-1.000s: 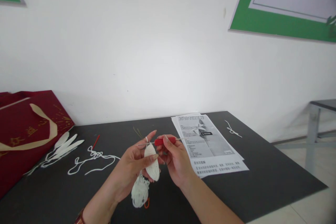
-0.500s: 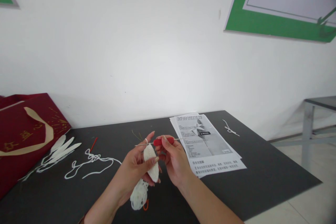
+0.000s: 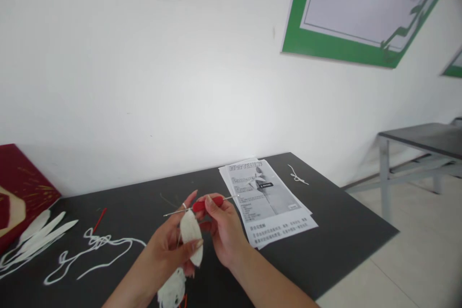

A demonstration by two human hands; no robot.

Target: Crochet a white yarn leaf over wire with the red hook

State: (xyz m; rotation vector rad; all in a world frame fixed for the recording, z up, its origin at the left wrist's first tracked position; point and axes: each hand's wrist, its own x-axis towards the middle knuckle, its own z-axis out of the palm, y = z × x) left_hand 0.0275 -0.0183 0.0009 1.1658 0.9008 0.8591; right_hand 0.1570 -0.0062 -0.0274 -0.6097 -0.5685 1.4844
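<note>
My left hand pinches a white crocheted petal between thumb and fingers, with a loop of yarn over the raised forefinger. My right hand grips a red-handled crochet hook; its metal shaft points left across the top of the petal. A bundle of white yarn hangs below my left hand. Both hands are held above the black table.
Printed instruction sheets lie right of my hands. Loose white yarn and several white petals lie at the left beside a red bag. A short yarn scrap is near the back right edge. Another table stands at right.
The view has swung to the right, so everything on the table shifted left in the picture. My hands keep the same hold on the petal and the hook.
</note>
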